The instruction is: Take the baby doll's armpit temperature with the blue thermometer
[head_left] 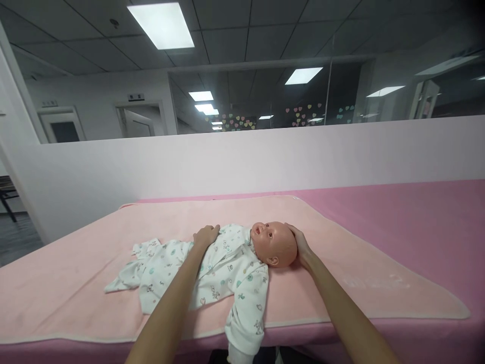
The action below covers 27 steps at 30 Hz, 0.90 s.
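Note:
A baby doll (231, 263) lies on its back on a peach blanket (341, 283), its head to the right and legs to the left. It wears a white printed outfit, and its near sleeve hangs over the front edge. My left hand (206, 235) holds the doll at the far side of its waist, its fingers curled and partly hidden. At the crown of the doll's head (278, 245), my right hand (300, 246) is cupped around it, with most of the fingers behind the head.
The blanket covers part of a pink padded surface (417, 227). A low white wall (265, 162) with glass above it runs along the back. A dark table or chair leg (8, 206) shows at the far left.

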Tool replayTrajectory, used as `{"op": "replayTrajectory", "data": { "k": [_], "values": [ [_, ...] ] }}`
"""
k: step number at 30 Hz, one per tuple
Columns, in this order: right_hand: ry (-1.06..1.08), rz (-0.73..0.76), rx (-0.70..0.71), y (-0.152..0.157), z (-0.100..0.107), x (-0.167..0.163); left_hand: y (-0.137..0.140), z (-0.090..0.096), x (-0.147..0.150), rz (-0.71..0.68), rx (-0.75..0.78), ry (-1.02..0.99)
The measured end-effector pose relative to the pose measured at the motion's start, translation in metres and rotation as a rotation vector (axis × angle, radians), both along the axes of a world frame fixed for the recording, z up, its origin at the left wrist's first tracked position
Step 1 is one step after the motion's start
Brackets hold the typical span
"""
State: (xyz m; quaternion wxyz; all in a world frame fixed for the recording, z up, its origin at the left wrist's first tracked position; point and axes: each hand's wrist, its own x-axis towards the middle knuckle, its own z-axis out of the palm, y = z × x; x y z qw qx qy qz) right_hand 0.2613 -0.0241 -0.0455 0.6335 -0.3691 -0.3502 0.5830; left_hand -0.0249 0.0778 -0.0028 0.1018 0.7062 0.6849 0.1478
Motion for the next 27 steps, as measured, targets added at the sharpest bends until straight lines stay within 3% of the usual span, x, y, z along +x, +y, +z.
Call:
{"op": "replayTrajectory", "data": {
  "k": [5,11,18,27],
  "values": [
    [-0.005,0.06,-0.014,-0.004,0.002,0.001,-0.001,0.001,0.0,-0.007,-0.001,-0.003],
    [-0.006,-0.134,0.005,0.001,0.005,0.008,-0.002,0.002,0.0,-0.008,0.004,-0.001],
    [-0.044,-0.057,-0.009,0.001,0.004,0.002,-0.004,0.003,0.0,-0.003,0.008,-0.012],
    [-0.045,-0.097,0.01,-0.001,0.004,0.0,-0.006,0.004,0.0,-0.006,0.006,-0.027]
  ]
}}
